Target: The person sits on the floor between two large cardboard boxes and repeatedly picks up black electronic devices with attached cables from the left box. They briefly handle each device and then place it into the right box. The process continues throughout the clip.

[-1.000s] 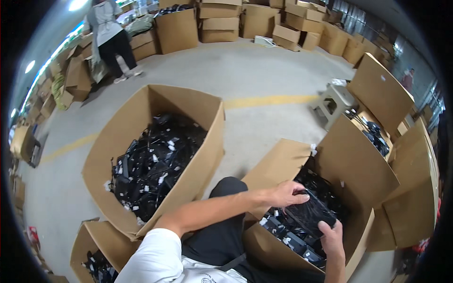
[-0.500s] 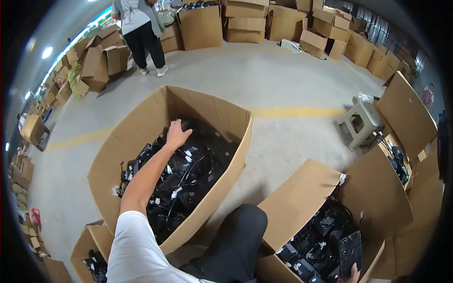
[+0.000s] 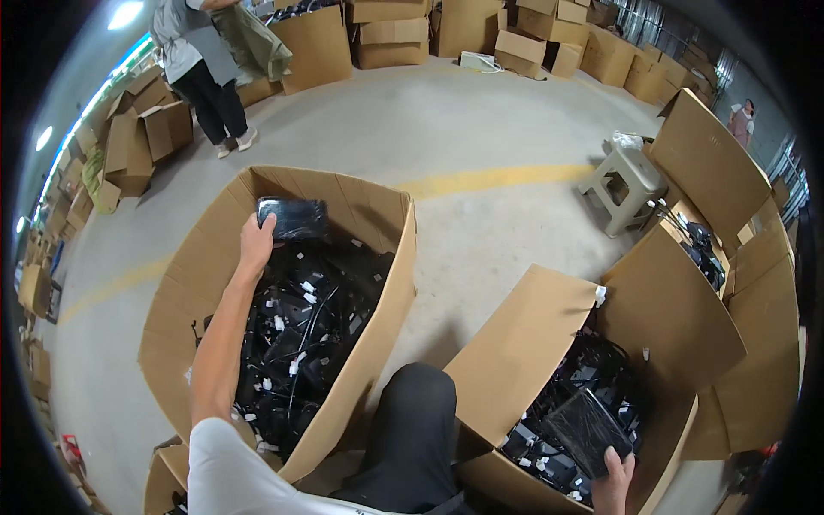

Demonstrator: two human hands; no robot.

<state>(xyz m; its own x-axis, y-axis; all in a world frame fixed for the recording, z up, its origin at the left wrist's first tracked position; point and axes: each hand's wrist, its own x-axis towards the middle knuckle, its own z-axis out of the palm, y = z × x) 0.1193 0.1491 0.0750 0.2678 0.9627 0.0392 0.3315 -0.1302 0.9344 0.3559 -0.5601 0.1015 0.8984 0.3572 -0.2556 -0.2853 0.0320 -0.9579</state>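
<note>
My left hand [image 3: 258,242] grips a flat black rectangular part [image 3: 293,220] by its left end, above the far side of a large open carton [image 3: 397,266]. Glossy film seems to wrap the part. Below it lie black parts with cables and white connectors [image 3: 292,322]. My right hand [image 3: 613,477] is closed on the edge of another flat, shiny black part [image 3: 587,434], held tilted over a second open carton [image 3: 515,339]. That carton also contains black parts with white connectors [image 3: 592,365].
A grey plastic stool [image 3: 629,184] stands beyond the right carton, next to an open box with black cabled parts [image 3: 705,257]. A smaller carton [image 3: 163,476] sits at lower left. Stacked cartons [image 3: 390,39] line the back; a co-worker [image 3: 202,77] stands at far left holding greenish cloth.
My left hand has lifted a flat black part from the pile. My right hand has shifted left with its part, now lying flatter over the carton. The view has turned right.
</note>
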